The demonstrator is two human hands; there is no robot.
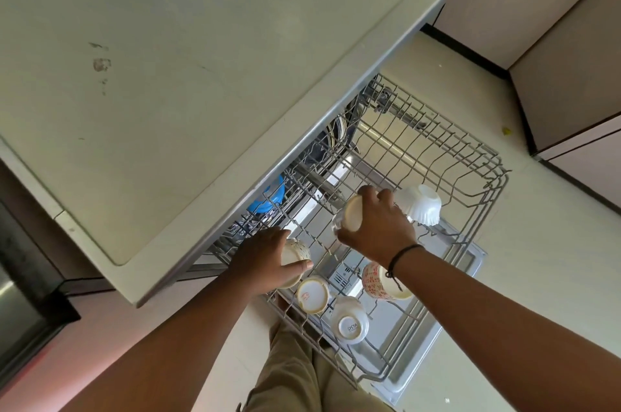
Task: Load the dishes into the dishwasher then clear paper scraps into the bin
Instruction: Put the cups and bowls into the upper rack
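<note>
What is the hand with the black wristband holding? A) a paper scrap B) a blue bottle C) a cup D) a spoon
C: the right hand, with the black wristband, grips a cup on its side over the rack.

Pale, stained white countertop (pixel 168 75) filling the upper left. Beige cabinet fronts (pixel 554 8) with dark base trim lining the far right. Cream floor (pixel 537 277) below. Dark glass-fronted appliance (pixel 23 294) at left edge. Small yellow speck (pixel 506 131) near the cabinets.
</note>
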